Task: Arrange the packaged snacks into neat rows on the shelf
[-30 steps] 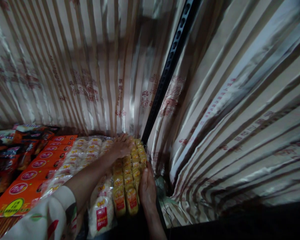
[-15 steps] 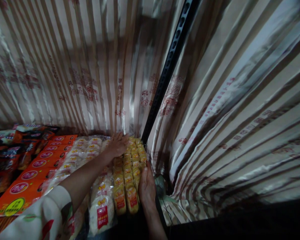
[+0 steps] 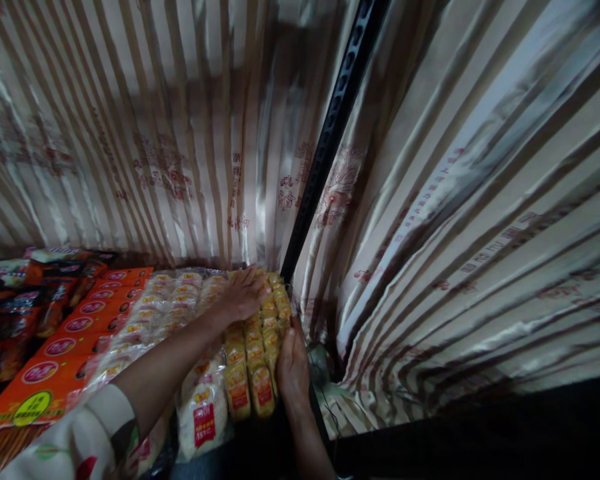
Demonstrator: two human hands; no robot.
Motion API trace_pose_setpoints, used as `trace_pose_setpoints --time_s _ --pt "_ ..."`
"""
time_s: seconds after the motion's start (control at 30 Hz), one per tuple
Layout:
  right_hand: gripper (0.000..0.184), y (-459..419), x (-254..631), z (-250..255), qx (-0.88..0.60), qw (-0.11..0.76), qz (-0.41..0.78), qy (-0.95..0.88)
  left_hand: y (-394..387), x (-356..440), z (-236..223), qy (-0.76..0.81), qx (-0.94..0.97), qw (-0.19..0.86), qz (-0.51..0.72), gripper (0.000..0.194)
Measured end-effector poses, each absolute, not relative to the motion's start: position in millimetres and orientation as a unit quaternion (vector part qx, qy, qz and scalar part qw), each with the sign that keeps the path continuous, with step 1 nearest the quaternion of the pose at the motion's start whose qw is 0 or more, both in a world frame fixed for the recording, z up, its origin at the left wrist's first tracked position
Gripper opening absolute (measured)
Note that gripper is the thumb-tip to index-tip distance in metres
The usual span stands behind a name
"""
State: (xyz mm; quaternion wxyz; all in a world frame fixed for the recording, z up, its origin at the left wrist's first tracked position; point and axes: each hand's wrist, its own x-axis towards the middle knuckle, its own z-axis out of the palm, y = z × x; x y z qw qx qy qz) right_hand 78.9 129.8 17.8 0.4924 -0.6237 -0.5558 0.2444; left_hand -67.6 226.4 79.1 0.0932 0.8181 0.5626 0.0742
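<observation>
Rows of yellow snack packets [image 3: 256,360] stand packed on a shelf next to a black slotted upright [image 3: 330,140]. My left hand [image 3: 244,293] lies palm down on the far end of the yellow rows, its fingers spread and flat. My right hand [image 3: 293,363] presses flat against the right side of the same rows, fingers together and stretched forward. Neither hand grips a packet. White packets with red labels [image 3: 203,410] stand just left of the yellow ones, partly under my left forearm.
Orange flat boxes [image 3: 60,360] fill the shelf further left, with dark red bags [image 3: 10,313] beyond them. A striped beige curtain [image 3: 455,233] hangs behind and to the right. The shelf's dark front edge [image 3: 430,440] runs along the bottom right.
My left hand slid slightly right along the far end of the yellow rows. The right hand stays against their side. The view dipped a little.
</observation>
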Motion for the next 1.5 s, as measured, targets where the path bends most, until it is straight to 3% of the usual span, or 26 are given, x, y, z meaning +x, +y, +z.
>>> trace_pose_setpoints --time_s 0.87,1.03,1.27,1.5 --pt "0.073 128 81 1 -0.629 0.484 0.216 -0.569 155 -62 81 0.546 0.828 0.127 0.022 0.061" --pt "0.072 126 85 -3 -0.617 0.51 0.237 -0.551 144 -63 80 0.567 0.817 0.081 0.065 0.057" --pt "0.071 110 91 1 -0.607 0.535 0.259 -0.527 81 -56 63 0.565 0.802 -0.094 0.168 0.053" --pt "0.07 99 94 3 -0.595 0.523 0.258 -0.553 54 -39 45 0.518 0.833 -0.088 0.173 0.05"
